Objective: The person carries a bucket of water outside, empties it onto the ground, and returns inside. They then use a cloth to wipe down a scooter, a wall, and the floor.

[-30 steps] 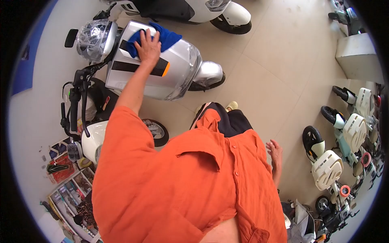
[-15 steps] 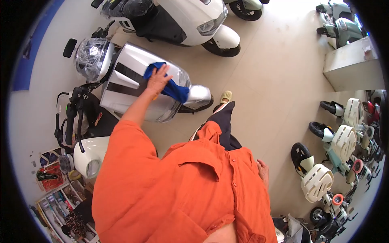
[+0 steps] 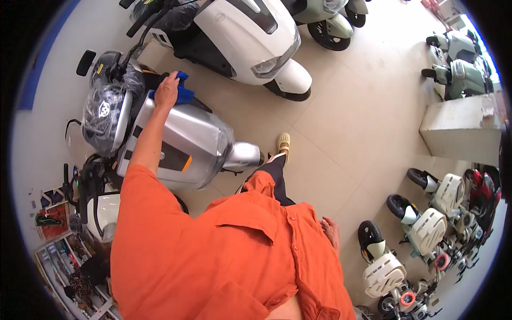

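My left hand (image 3: 166, 92) grips a bunched blue cloth (image 3: 185, 95), pressing it at the far upper edge of a scooter's silver front panel (image 3: 200, 130). Clear plastic film covers parts of this panel, and a dark stripe with an orange tip runs along it. Beside the panel sits a film-wrapped headlight unit (image 3: 104, 114) with a white emblem. My right hand (image 3: 330, 232) hangs by my right side, holding nothing visible, its fingers loosely extended and partly hidden by my orange shirt (image 3: 224, 256).
A white scooter (image 3: 242, 40) stands just beyond the silver one. On the right are several small bikes with cream front racks (image 3: 385, 274) and a white block (image 3: 461, 125). At lower left is a shelf of small goods (image 3: 64, 272). My shoe (image 3: 283, 143) is on the tiled floor.
My left hand has moved with the blue cloth from the middle of the silver panel to its far upper edge, bunching the cloth. The whole view has shifted; my right hand still hangs down.
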Demonstrator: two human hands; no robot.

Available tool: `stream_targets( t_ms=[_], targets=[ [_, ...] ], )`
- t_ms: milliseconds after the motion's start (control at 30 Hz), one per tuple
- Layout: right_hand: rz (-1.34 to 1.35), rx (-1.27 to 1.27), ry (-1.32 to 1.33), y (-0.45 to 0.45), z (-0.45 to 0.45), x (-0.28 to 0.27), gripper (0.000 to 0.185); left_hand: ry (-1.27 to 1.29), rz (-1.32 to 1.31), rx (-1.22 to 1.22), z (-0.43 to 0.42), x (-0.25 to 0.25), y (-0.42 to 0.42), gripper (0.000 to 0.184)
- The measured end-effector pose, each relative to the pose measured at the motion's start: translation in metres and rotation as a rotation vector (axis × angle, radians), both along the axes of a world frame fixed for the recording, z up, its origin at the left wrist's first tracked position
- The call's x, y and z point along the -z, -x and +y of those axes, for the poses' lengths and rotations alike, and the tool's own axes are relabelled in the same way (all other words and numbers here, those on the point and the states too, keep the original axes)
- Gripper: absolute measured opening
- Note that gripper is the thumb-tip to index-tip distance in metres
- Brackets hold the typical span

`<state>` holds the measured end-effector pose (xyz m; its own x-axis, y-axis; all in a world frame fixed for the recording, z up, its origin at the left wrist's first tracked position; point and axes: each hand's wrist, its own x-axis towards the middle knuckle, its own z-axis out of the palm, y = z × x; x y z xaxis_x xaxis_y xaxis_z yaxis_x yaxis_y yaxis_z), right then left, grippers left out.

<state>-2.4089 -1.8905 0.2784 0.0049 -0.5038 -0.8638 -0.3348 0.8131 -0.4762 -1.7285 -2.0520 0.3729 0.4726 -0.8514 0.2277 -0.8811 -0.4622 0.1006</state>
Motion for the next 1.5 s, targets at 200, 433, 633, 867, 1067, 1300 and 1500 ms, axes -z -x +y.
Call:
stream_targets(
  t_ms=[200, 433, 633, 867, 1067, 1300, 1500],
  targets=[
    [0.042, 0.018, 0.053, -0.004, -0.130, -0.014, 0.038, 0.808, 1.227, -0.539, -0.096, 0.004, -0.035, 0.034],
    [0.070, 0.031, 0.137, -0.029, -0.225, -0.033, 0.037, 0.759, 0.678, 0.117, -0.231, -0.047, 0.045, 0.042],
    [0.065, -0.109, 0.066, -0.043, -0.241, -0.046, 0.041, 0.108, -0.321, 0.209, -0.299, 0.004, 0.047, 0.053],
    [0.072, -0.091, -0.077, -0.002, -0.299, -0.030, 0.039, 0.078, -0.364, 0.166, -0.370, 0.004, 0.068, 0.068],
    [0.051, -0.048, 0.021, 0.028, -0.410, -0.020, 0.038, -0.037, -0.350, 0.176, -0.420, 0.023, 0.112, 0.070],
    [0.056, -0.184, 0.033, 0.059, -0.517, -0.035, 0.038, -0.297, -0.231, 0.320, -0.421, 0.092, 0.175, 0.060],
    [0.113, -0.231, -0.019, 0.111, -0.581, -0.018, 0.037, -0.289, -0.528, 0.376, -0.429, 0.076, 0.152, 0.041]
  ],
)
